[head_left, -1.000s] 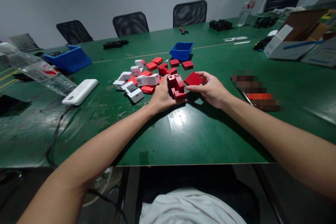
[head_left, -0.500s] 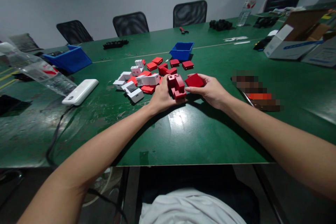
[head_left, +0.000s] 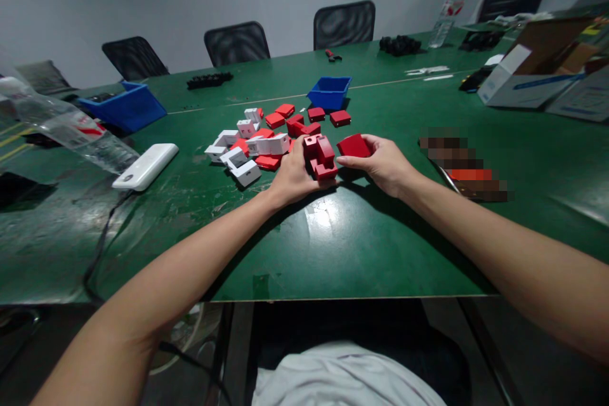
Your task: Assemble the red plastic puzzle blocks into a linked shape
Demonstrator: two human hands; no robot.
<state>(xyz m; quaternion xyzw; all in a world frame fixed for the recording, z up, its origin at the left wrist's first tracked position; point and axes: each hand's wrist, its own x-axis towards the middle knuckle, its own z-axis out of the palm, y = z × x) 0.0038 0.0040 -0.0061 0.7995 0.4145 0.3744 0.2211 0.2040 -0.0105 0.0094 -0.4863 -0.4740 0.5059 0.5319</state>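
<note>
My left hand [head_left: 295,174] is wrapped around a red notched block [head_left: 323,155], just above the green table [head_left: 304,254]. Its thumb passes under the block and its fingers lie along the far side. To the right, my right hand [head_left: 384,163] pinches a flat red block [head_left: 354,146] between thumb and fingers. A small gap separates the two held pieces. Behind and left of my hands lies a pile of white bracket-shaped blocks [head_left: 245,171] and loose red blocks [head_left: 275,120].
A blue bin [head_left: 329,92] stands behind the pile, another blue bin [head_left: 126,108] at the left. A white power bank [head_left: 145,167] with a cable lies near a tilted plastic bottle [head_left: 76,124]. At right are a pixelated flat object [head_left: 464,168] and a cardboard box [head_left: 528,70].
The flat red block in my right hand has tilted slightly and shifted a little to the right. My left hand and its block look unmoved.
</note>
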